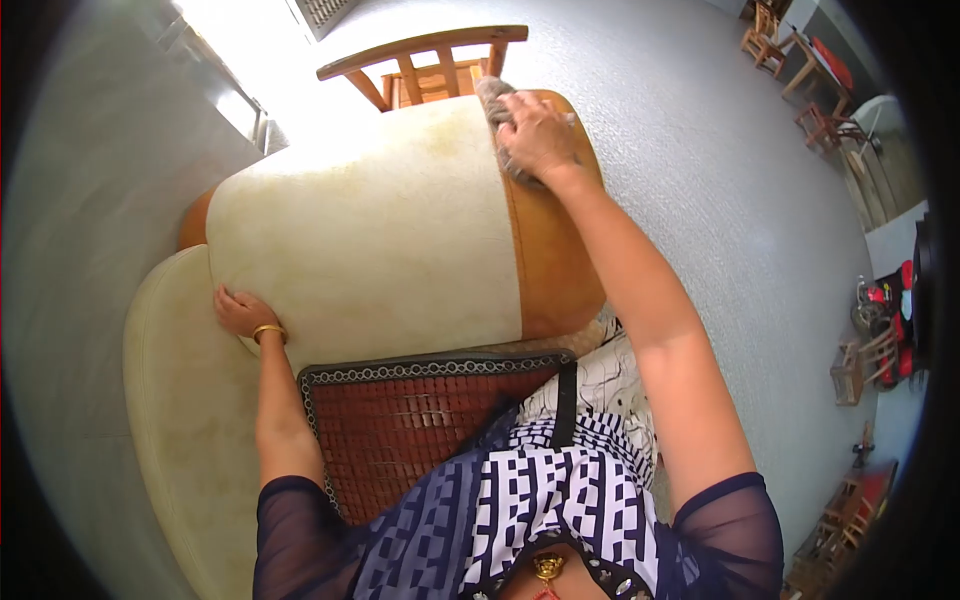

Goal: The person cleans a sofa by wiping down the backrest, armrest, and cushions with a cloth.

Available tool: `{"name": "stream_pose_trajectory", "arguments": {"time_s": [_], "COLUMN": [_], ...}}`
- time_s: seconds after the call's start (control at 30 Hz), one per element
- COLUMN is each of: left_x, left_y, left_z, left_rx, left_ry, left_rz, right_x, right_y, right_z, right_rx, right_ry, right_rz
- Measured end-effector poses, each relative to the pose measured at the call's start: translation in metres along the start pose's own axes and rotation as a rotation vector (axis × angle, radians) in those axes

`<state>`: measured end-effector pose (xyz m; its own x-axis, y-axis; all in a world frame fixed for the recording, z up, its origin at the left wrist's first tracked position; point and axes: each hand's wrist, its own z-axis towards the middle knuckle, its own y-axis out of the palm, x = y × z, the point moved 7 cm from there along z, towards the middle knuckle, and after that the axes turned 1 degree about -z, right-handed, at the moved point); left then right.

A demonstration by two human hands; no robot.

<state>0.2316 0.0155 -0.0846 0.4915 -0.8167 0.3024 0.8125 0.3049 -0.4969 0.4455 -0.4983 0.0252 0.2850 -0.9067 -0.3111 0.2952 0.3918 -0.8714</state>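
Note:
A sofa arm (pixel 360 220) with a wide cream top and a tan-orange side panel (pixel 560 260) fills the middle of the view. My right hand (pixel 540 138), arm stretched out, presses a grey-brown cloth (pixel 497 100) onto the seam between the cream and orange parts near the far end. Part of the cloth is covered by my palm. My left hand (pixel 246 313), with a gold bangle at the wrist, rests with fingers spread on the cream cover, where the arm meets the sofa back (pixel 165 340). It holds nothing. Faint yellowish patches mark the cream surface.
A dark red beaded seat mat (pixel 390 430) lies on the seat close to my body. Beyond the sofa arm stands a wooden chair (pixel 425 60). Grey floor (pixel 690 180) stretches to the right, with several wooden chairs (pixel 765 40) along the far side. A wall (pixel 70 300) runs along the left.

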Motion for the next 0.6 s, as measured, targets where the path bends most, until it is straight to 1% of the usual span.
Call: {"name": "stream_pose_trajectory", "arguments": {"time_s": [0.07, 0.13, 0.17, 0.2, 0.27, 0.33, 0.4, 0.47, 0.53, 0.6], "left_x": [0.000, -0.001, -0.003, -0.004, -0.007, -0.010, -0.007, -0.006, -0.003, -0.002], "left_y": [-0.001, -0.001, 0.001, 0.001, 0.003, 0.007, 0.006, 0.003, 0.002, 0.001], "left_z": [0.000, 0.000, 0.000, -0.001, 0.000, 0.000, 0.001, 0.000, 0.001, 0.002], "left_rx": [-0.012, 0.018, 0.008, 0.013, 0.006, -0.036, -0.038, -0.037, -0.033, -0.038], "left_ry": [-0.002, 0.006, 0.004, 0.007, 0.016, 0.006, 0.010, 0.014, 0.018, -0.003], "left_rz": [0.004, -0.004, -0.004, 0.000, -0.002, -0.012, -0.020, -0.020, -0.009, -0.019], "right_x": [0.025, 0.035, 0.039, 0.043, 0.044, 0.048, 0.051, 0.047, 0.047, 0.046], "right_y": [-0.007, -0.017, -0.024, -0.026, -0.041, -0.042, -0.035, -0.024, -0.017, -0.014], "right_z": [-0.014, -0.033, -0.049, -0.067, -0.110, -0.157, -0.208, -0.254, -0.273, -0.271], "right_rx": [0.004, 0.097, 0.172, 0.164, 0.292, 0.357, 0.370, 0.354, 0.324, 0.291], "right_ry": [0.050, -0.028, -0.081, -0.077, -0.129, -0.146, -0.162, -0.242, -0.261, -0.280], "right_rz": [-0.050, 0.041, 0.140, 0.135, 0.164, 0.201, 0.175, 0.150, 0.125, 0.101]}}
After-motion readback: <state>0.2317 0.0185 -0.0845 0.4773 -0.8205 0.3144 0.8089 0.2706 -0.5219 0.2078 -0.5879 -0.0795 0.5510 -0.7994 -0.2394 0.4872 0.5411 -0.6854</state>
